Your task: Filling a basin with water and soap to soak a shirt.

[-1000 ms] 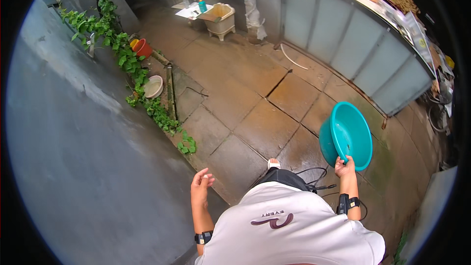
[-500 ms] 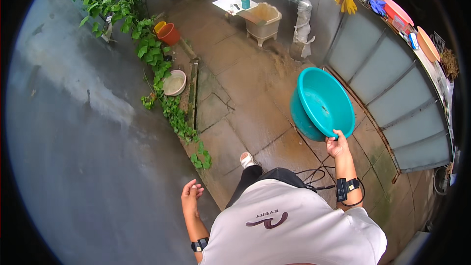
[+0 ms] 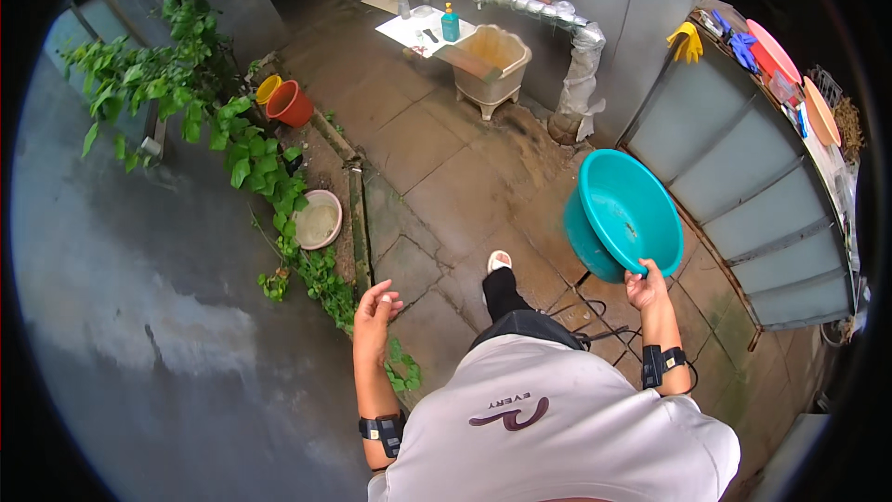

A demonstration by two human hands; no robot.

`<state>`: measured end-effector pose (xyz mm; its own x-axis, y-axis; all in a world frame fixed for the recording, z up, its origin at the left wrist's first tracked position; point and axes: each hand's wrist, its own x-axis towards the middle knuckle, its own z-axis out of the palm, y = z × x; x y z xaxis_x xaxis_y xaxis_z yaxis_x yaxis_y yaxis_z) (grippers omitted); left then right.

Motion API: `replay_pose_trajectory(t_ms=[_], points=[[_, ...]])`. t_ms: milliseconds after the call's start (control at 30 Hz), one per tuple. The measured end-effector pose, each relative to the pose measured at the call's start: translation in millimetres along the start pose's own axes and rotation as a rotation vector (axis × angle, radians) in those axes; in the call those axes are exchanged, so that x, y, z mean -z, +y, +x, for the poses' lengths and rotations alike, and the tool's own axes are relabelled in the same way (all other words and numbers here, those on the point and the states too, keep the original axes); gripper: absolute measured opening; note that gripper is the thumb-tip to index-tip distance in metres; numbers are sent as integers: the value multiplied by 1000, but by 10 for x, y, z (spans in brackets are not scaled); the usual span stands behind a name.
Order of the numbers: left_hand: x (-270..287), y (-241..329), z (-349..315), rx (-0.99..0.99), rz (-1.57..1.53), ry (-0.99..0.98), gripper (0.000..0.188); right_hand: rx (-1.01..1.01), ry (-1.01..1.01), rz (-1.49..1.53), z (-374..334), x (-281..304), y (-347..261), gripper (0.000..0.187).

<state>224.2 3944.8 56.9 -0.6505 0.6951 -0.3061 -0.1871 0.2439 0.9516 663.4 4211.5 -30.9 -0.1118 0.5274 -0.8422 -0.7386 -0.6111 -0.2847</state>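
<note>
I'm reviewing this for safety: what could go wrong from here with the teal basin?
The right hand alone grips the rim of the teal basin, so it might twist or slip; the left hand is empty and away from it.

The paving looks wet, so the white sandal could slide.

Black cable loops beside the person's waist and legs, below the basin, and might snag.

The basin (image 3: 636, 209) is teal, the shirt (image 3: 576, 451) white with a maroon motif (image 3: 532, 419).
</note>
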Motion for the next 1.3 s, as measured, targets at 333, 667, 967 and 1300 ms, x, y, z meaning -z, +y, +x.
replay_pose_trajectory(t_ms=[333,667,967,1300], points=[[-249,602,2063,125,-97,70,27,6,-105,-72,1416,-2402,-1,31],[-769,1223,4163,289,-131,-176,41,-175,-270,-471,2424,-4807,461,29],[-1251,1649,6570,629,-243,-589,83,-185,-242,-697,2948,-6380,1169,15],[-1689,1519,8443,787,-225,-464,35,-178,-220,-907,3870,-7447,1056,29]])
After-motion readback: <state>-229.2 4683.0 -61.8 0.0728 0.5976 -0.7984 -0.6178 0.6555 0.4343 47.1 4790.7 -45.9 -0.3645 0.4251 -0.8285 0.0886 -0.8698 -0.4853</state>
